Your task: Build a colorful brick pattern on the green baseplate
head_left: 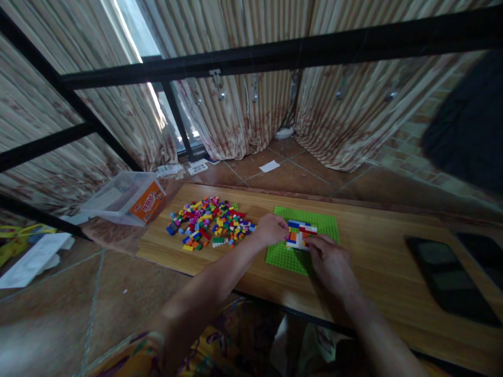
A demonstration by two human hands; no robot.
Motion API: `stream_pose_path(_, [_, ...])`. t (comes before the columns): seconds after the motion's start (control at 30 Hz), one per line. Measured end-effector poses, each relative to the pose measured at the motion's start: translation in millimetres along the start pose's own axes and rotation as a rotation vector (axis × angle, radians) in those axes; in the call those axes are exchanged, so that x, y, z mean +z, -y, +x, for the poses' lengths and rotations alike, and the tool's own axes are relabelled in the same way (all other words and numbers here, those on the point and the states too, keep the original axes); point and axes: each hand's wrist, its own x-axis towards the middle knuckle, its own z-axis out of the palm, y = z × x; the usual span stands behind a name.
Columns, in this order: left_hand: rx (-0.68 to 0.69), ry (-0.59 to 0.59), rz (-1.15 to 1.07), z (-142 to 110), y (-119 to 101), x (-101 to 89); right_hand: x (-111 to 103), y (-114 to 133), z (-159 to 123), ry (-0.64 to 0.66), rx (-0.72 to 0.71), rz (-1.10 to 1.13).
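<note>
A green studded baseplate (283, 256) lies on the wooden table. On it stands a low build of toy bricks (301, 233) in blue, white, red and orange. My left hand (272, 229) is at the build's left side, its fingertips pinched around what looks like a small pinkish toy brick, mostly hidden by the fingers. At the right side, my right hand (330, 259) has its thumb and fingers closed against the build's edge, and they hide part of it. To the left of the plate spreads a pile of loose toy bricks (212, 222) in many colours.
A clear plastic box (118, 196) with an orange label is on the floor beyond the table's left end. Two dark phone-like slabs (448, 280) rest at the table's right. Behind the wooden table (377, 251) are black metal bars (251, 63) and striped curtains (243, 115).
</note>
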Motion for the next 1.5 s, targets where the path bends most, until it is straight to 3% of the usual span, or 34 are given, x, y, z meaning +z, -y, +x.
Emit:
stream_pose_path(0.53, [-0.152,0.142,-0.235,3,-5,-4.3,-2,2,1,0.017,0.012,0.011])
stream_pose_path(0.83, [-0.211,0.139,-0.251,2,-11,-1.2,-2,3,1,0.023,0.005,0.005])
stream_pose_path(1.5, [-0.202,0.053,-0.294,11,8,18.0,2,0,1,-0.013,0.016,-0.007])
